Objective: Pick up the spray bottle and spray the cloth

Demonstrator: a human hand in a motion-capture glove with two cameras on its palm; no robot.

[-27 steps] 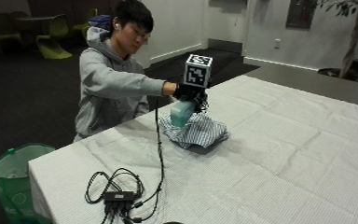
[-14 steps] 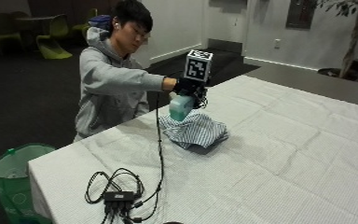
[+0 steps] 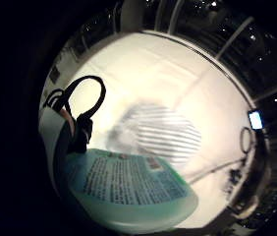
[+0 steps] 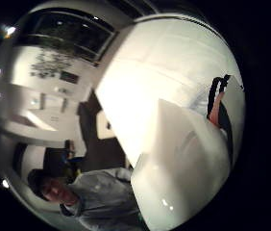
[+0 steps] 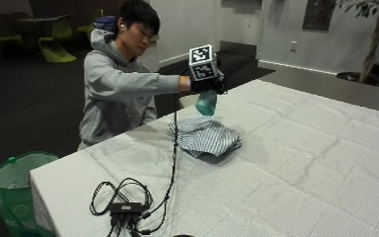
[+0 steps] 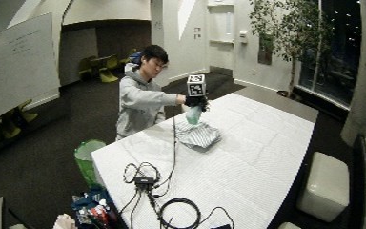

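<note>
1. Right hand (image 5: 207,85) grips spray bottle (image 5: 207,102) at its neck, lifted above striped cloth (image 5: 205,137) on table (image 5: 308,163).
2. Bottle: rigid plastic, probably light; hold neck, finger on trigger.
3. Cloth: soft, crumpled.

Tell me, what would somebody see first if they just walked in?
Probably the gloved right hand holding a green spray bottle up in the air, just above a striped cloth bunched on the white table. After that, the black tangle of cables near the table's front corner.
</note>
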